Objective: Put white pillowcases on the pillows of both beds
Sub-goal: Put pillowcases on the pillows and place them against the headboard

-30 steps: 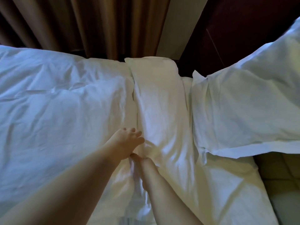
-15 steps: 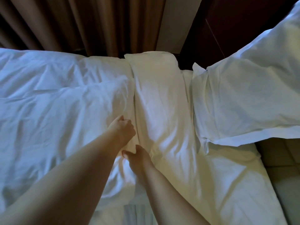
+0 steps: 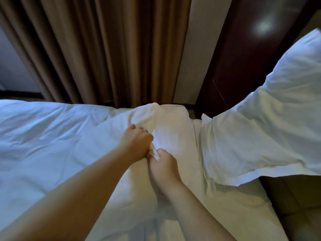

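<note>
Both hands are clamped on the white pillowcase [image 3: 166,129] — left hand [image 3: 137,141] above, right hand [image 3: 163,164] just below, touching. Probably bunching its edge to pull it along the pillow lying on the bed [image 3: 43,136].

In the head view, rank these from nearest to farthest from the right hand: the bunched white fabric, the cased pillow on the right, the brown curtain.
1. Bunched white fabric: pinched in the right hand, between both hands.
2. Cased pillow: to the right, on the bed.
3. Brown curtain: beyond the bed's far edge.
</note>
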### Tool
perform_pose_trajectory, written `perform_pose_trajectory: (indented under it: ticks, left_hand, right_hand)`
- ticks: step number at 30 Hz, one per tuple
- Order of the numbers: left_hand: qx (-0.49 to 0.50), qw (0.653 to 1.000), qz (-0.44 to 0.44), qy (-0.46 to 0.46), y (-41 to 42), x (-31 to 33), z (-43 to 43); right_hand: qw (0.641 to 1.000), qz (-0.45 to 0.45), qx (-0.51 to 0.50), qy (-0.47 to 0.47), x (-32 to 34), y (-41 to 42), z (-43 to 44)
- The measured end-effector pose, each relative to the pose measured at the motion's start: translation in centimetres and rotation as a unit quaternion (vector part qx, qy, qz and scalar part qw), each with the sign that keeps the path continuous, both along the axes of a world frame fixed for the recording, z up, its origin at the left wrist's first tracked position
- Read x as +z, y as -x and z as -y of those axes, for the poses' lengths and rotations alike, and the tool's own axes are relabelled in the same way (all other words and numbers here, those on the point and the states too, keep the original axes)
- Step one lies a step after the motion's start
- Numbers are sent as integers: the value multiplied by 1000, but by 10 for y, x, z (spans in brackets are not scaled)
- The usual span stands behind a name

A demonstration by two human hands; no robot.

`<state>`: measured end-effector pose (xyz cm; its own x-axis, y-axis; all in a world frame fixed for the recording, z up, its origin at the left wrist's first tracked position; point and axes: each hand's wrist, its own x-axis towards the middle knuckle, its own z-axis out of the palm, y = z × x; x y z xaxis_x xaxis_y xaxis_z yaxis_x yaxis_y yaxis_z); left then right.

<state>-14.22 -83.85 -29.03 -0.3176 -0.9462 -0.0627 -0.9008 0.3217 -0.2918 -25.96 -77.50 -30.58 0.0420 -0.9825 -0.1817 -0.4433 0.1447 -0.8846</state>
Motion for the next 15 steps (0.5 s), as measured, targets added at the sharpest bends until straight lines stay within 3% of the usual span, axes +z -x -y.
perform_pose_trajectory:
  ticks: [4, 7, 11, 15]
  left_hand:
    - [13, 985, -99, 139, 37, 124, -30]
    - [3, 952, -171, 252, 76, 228, -74]
    - [-46, 898, -236, 369, 130, 345, -149]
    - [-124, 834, -319, 432, 187, 413, -219]
  right_hand:
    - [985, -29, 29, 168, 118, 44, -17]
    - [951, -37, 4, 306, 214, 82, -52]
    - [870, -103, -40, 481, 327, 136, -129]
    - [779, -216, -72, 584, 406, 195, -213]
